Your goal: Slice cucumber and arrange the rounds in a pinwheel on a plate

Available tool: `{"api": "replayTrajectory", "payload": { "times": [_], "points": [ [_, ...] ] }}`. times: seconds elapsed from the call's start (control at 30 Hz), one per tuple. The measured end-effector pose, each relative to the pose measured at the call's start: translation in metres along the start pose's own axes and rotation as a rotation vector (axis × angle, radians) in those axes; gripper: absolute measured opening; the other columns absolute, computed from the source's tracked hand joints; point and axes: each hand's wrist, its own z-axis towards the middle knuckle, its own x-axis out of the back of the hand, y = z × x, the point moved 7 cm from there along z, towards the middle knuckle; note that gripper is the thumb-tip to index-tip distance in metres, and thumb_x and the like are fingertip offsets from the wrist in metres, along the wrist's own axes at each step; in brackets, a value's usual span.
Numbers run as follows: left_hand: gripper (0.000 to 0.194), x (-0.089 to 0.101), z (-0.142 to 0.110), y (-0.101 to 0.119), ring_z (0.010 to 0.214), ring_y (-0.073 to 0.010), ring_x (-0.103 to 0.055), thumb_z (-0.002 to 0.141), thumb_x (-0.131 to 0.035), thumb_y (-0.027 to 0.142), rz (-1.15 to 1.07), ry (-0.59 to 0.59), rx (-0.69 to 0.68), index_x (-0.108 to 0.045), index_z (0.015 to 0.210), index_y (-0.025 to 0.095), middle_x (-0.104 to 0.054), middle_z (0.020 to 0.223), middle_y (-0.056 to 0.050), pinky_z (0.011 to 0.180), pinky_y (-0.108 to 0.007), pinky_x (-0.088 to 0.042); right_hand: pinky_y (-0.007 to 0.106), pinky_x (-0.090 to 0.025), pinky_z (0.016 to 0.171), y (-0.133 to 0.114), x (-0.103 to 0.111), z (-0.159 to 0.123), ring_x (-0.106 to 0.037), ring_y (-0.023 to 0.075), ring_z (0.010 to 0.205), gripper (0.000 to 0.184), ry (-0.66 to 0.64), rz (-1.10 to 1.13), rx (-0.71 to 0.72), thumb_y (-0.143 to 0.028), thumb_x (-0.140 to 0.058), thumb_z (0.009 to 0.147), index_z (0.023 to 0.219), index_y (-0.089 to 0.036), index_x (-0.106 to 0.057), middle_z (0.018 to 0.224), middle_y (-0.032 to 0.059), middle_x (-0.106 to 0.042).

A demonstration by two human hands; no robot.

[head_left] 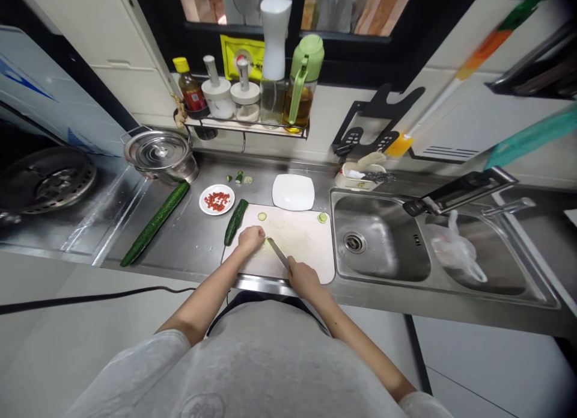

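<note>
Head view: steel counter, sink to the right, pale cutting board beside it, and two hands over the board!
Long cucumber lies well off to the left; white dish sits at the board's far edge, shorter cucumber along its left edge. Hands apart: right hand wrapped round the handle of the knife, left hand bunched by the tip, and whether it's pinching anything, can't tell! Smallest, cucumber slices at the board's far right corner.
</note>
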Motion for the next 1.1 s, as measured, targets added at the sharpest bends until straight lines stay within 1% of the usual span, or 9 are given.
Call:
{"api": "replayTrajectory", "payload": {
  "times": [0.13,0.37,0.5,0.67,0.8,0.97,1.1],
  "points": [
    [0.017,0.002,0.000,0.004,0.090,-0.0179,-0.063,0.075,-0.054,0.022,0.043,0.019,-0.013,-0.069,0.083,0.025,-0.072,0.092,-0.002,0.080,-0.028,-0.041,0.029,-0.037,0.064,-0.004,0.000,0.003,-0.065,0.0236,0.085,0.029,-0.003,-0.011,0.005,-0.018,-0.031,0.092,0.118,-0.018,-0.044,0.089,0.0113,-0.067],
    [0.016,0.002,0.001,0.003,0.092,-0.0198,-0.062,0.077,-0.053,0.025,0.054,0.008,-0.001,-0.068,0.082,0.025,-0.073,0.092,-0.002,0.087,-0.034,-0.038,0.031,-0.040,0.066,-0.008,0.001,0.002,-0.065,0.0255,0.088,0.033,-0.045,-0.006,-0.017,-0.015,-0.032,0.091,0.122,-0.017,-0.043,0.092,0.0136,-0.067],
    [0.016,0.001,0.002,0.003,0.092,-0.0201,-0.062,0.078,-0.053,0.026,0.058,0.004,0.005,-0.068,0.083,0.025,-0.073,0.092,-0.003,0.088,-0.035,-0.037,0.030,-0.041,0.066,-0.011,-0.001,0.004,-0.065,0.0249,0.089,0.035,-0.063,-0.005,-0.033,-0.012,-0.032,0.090,0.124,-0.016,-0.041,0.093,0.0138,-0.067],
    [0.016,0.002,0.002,0.004,0.094,-0.0199,-0.062,0.078,-0.053,0.027,0.060,0.003,0.007,-0.069,0.083,0.025,-0.072,0.094,-0.003,0.090,-0.035,-0.036,0.028,-0.042,0.067,-0.019,-0.004,0.007,-0.066,0.0234,0.090,0.036,-0.088,0.012,-0.045,-0.008,-0.037,0.086,0.120,-0.016,-0.042,0.095,0.0138,-0.067],
    [0.016,0.004,0.001,0.006,0.094,-0.0201,-0.062,0.078,-0.053,0.026,0.055,-0.012,0.013,-0.068,0.082,0.025,-0.072,0.093,-0.003,0.090,-0.035,-0.036,0.029,-0.043,0.071,-0.022,-0.007,0.007,-0.065,0.0230,0.094,0.037,-0.085,-0.010,-0.055,-0.006,-0.036,0.086,0.122,-0.016,-0.041,0.095,0.0140,-0.068],
    [0.015,0.005,0.000,0.007,0.093,-0.0201,-0.062,0.077,-0.054,0.027,0.055,-0.015,0.017,-0.068,0.082,0.025,-0.073,0.093,-0.002,0.090,-0.036,-0.036,0.029,-0.044,0.072,-0.021,-0.011,0.007,-0.065,0.0234,0.095,0.039,-0.074,-0.026,-0.053,-0.005,-0.034,0.087,0.124,-0.016,-0.039,0.096,0.0146,-0.068],
    [0.015,0.005,0.000,0.007,0.093,-0.0196,-0.062,0.077,-0.054,0.026,0.064,-0.019,0.013,-0.068,0.082,0.025,-0.073,0.093,-0.003,0.090,-0.035,-0.036,0.029,-0.044,0.073,-0.020,-0.011,0.007,-0.065,0.0225,0.095,0.037,-0.055,-0.030,-0.043,-0.005,-0.035,0.088,0.123,-0.016,-0.039,0.096,0.0144,-0.068]
  ]
}}
